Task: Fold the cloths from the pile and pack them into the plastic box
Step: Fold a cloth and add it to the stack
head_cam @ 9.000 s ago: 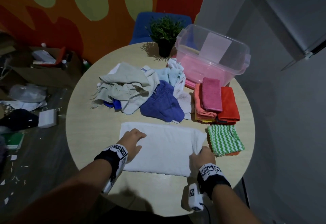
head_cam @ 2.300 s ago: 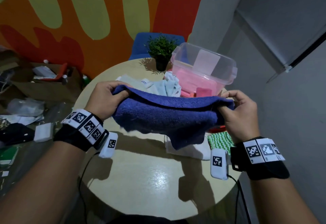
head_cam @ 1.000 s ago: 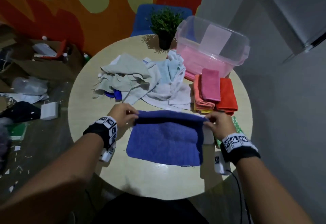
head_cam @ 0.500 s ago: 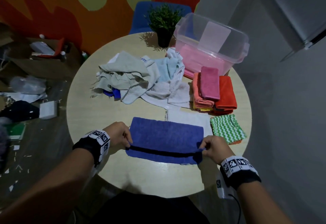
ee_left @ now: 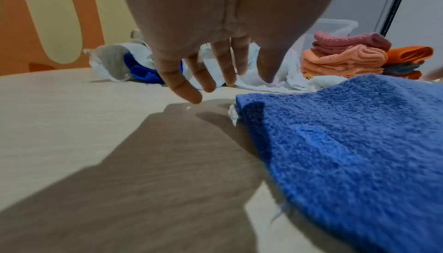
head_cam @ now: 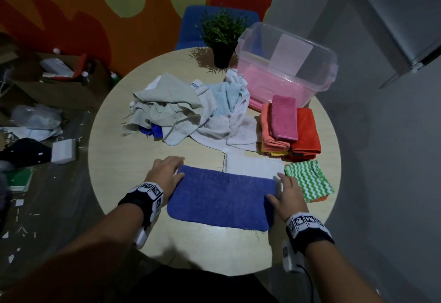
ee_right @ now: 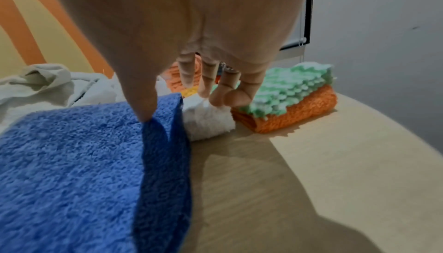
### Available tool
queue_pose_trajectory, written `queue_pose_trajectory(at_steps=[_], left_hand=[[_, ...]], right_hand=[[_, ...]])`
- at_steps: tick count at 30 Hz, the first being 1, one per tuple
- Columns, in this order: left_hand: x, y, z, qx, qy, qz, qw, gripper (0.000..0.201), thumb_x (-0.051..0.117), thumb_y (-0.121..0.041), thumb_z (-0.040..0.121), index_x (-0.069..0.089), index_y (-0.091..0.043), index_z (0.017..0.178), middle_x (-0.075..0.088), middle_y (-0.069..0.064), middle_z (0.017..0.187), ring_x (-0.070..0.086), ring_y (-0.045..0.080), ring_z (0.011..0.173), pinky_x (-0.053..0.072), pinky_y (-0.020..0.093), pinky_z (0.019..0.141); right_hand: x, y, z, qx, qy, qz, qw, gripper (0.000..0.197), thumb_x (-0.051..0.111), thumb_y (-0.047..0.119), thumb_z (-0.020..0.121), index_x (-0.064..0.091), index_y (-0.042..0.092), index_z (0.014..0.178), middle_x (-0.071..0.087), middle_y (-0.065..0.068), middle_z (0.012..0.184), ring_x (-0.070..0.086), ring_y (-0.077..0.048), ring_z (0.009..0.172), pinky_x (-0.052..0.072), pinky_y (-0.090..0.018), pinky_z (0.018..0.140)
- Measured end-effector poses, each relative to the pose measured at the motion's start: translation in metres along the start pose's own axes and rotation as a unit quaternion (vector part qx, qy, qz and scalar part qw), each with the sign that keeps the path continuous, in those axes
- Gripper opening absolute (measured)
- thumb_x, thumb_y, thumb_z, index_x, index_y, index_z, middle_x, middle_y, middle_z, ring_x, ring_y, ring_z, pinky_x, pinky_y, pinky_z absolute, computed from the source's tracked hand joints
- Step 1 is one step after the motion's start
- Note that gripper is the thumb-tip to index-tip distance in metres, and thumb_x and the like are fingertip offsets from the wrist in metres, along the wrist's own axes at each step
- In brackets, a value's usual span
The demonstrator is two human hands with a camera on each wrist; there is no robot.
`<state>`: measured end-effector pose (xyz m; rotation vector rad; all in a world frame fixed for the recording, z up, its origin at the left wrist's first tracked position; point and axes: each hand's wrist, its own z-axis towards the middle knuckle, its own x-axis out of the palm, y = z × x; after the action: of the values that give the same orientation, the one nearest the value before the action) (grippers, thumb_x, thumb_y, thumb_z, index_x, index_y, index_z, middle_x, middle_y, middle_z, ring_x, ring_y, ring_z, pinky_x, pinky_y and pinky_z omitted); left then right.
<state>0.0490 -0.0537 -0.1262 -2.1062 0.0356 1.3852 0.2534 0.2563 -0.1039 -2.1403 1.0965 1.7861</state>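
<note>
A blue towel (head_cam: 222, 197) lies folded flat near the front of the round table (head_cam: 124, 154). My left hand (head_cam: 167, 171) is at its far left corner, fingers straight and just over the tabletop; in the left wrist view the left hand (ee_left: 210, 75) holds nothing beside the blue towel (ee_left: 347, 134). My right hand (head_cam: 286, 192) rests at the towel's right end. In the right wrist view the right hand (ee_right: 187, 103) has its thumb pressing the blue towel (ee_right: 72, 152) and its fingers over a folded white cloth (ee_right: 206, 120). The unfolded pile (head_cam: 191, 111) lies behind. The plastic box (head_cam: 286, 63) stands at the back right.
Folded pink, salmon and orange cloths (head_cam: 288, 128) are stacked in front of the box. A green zigzag cloth (head_cam: 307, 179) lies on an orange one by my right hand. A potted plant (head_cam: 223, 37) stands behind the pile. Clutter covers the floor to the left.
Both hands have let go of the towel's doubled edge. The towel now lies folded in half, and the hands have moved forward to its left and right ends.
</note>
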Motion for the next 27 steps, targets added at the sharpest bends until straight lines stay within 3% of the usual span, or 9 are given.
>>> queue_pose_trajectory(at_steps=[3, 5, 9, 12, 14, 16, 18, 22, 27], left_hand=[[0.006, -0.01, 0.011, -0.026, 0.059, 0.024, 0.998, 0.061, 0.058, -0.03, 0.098, 0.03, -0.03, 0.152, 0.04, -0.007, 0.151, 0.033, 0.027, 0.133, 0.037, 0.045, 0.105], [0.005, -0.013, 0.015, -0.035, 0.088, 0.073, 0.993, 0.056, 0.06, -0.033, 0.096, 0.036, -0.033, 0.147, 0.044, -0.004, 0.143, 0.034, 0.027, 0.13, 0.036, 0.046, 0.1], [-0.003, -0.003, 0.013, -0.039, 0.091, 0.023, 0.995, 0.009, 0.067, -0.035, 0.09, 0.063, -0.028, 0.093, 0.056, -0.001, 0.105, 0.051, 0.025, 0.106, 0.04, 0.038, 0.084], [-0.006, 0.009, 0.006, -0.065, 0.082, -0.253, 0.962, 0.008, 0.065, -0.015, 0.093, 0.059, -0.011, 0.09, 0.066, 0.01, 0.088, 0.064, 0.032, 0.087, 0.05, 0.041, 0.079], [-0.008, 0.007, -0.002, -0.118, 0.063, -0.425, 0.895, 0.006, 0.057, -0.003, 0.098, 0.058, 0.002, 0.101, 0.069, 0.02, 0.094, 0.065, 0.033, 0.089, 0.052, 0.046, 0.084], [-0.006, 0.006, -0.006, -0.151, 0.032, -0.474, 0.867, 0.011, 0.052, -0.004, 0.1, 0.059, 0.003, 0.105, 0.068, 0.026, 0.103, 0.065, 0.035, 0.094, 0.052, 0.047, 0.086], [-0.006, 0.003, -0.007, -0.148, 0.014, -0.453, 0.879, 0.012, 0.053, -0.009, 0.102, 0.061, -0.002, 0.104, 0.071, 0.022, 0.1, 0.068, 0.034, 0.092, 0.054, 0.043, 0.083], [-0.021, -0.002, -0.013, -0.101, -0.002, -0.329, 0.939, 0.01, 0.052, -0.016, 0.102, 0.059, -0.009, 0.099, 0.069, 0.003, 0.086, 0.064, 0.012, 0.074, 0.046, 0.012, 0.057], [-0.015, 0.014, -0.027, -0.077, 0.0, -0.273, 0.959, 0.009, 0.054, -0.015, 0.101, 0.06, -0.01, 0.097, 0.066, 0.003, 0.078, 0.06, 0.017, 0.07, 0.043, 0.019, 0.058]], right_hand=[[0.002, 0.01, 0.007, 0.001, 0.026, -0.029, 0.999, 0.048, 0.075, 0.033, 0.083, 0.055, 0.023, 0.125, 0.041, -0.003, 0.129, 0.046, -0.027, 0.117, 0.04, -0.038, 0.102], [0.001, 0.017, 0.005, -0.002, 0.018, -0.024, 1.0, 0.023, 0.074, 0.024, 0.081, 0.062, 0.022, 0.1, 0.043, -0.001, 0.117, 0.047, -0.026, 0.108, 0.04, -0.035, 0.095], [-0.002, 0.013, 0.0, -0.004, 0.007, 0.092, 0.996, 0.021, 0.067, 0.01, 0.071, 0.051, 0.023, 0.068, 0.059, 0.003, 0.082, 0.054, -0.024, 0.084, 0.041, -0.033, 0.073], [-0.011, 0.013, -0.007, 0.029, 0.006, 0.264, 0.964, 0.022, 0.062, -0.004, 0.083, 0.052, 0.016, 0.082, 0.061, -0.002, 0.074, 0.057, -0.019, 0.069, 0.045, -0.029, 0.063], [-0.013, 0.018, -0.012, 0.059, 0.021, 0.362, 0.93, 0.021, 0.061, -0.002, 0.092, 0.054, 0.016, 0.1, 0.067, -0.002, 0.083, 0.063, -0.016, 0.075, 0.046, -0.015, 0.057], [-0.009, 0.019, -0.012, 0.055, 0.012, 0.359, 0.931, 0.012, 0.061, 0.005, 0.095, 0.06, 0.014, 0.101, 0.067, 0.0, 0.086, 0.065, -0.019, 0.083, 0.044, -0.01, 0.058], [-0.005, 0.022, -0.013, 0.04, 0.01, 0.333, 0.942, 0.006, 0.058, 0.008, 0.097, 0.062, 0.012, 0.095, 0.066, 0.001, 0.084, 0.062, -0.019, 0.082, 0.042, -0.009, 0.06], [-0.006, 0.026, -0.018, 0.017, 0.003, 0.328, 0.945, 0.007, 0.053, 0.011, 0.1, 0.059, 0.015, 0.1, 0.066, 0.002, 0.091, 0.061, -0.011, 0.085, 0.042, -0.019, 0.066], [0.005, 0.022, -0.032, 0.026, 0.012, 0.292, 0.956, 0.011, 0.058, 0.012, 0.097, 0.058, 0.023, 0.094, 0.067, 0.002, 0.087, 0.065, -0.018, 0.086, 0.044, -0.024, 0.065]])
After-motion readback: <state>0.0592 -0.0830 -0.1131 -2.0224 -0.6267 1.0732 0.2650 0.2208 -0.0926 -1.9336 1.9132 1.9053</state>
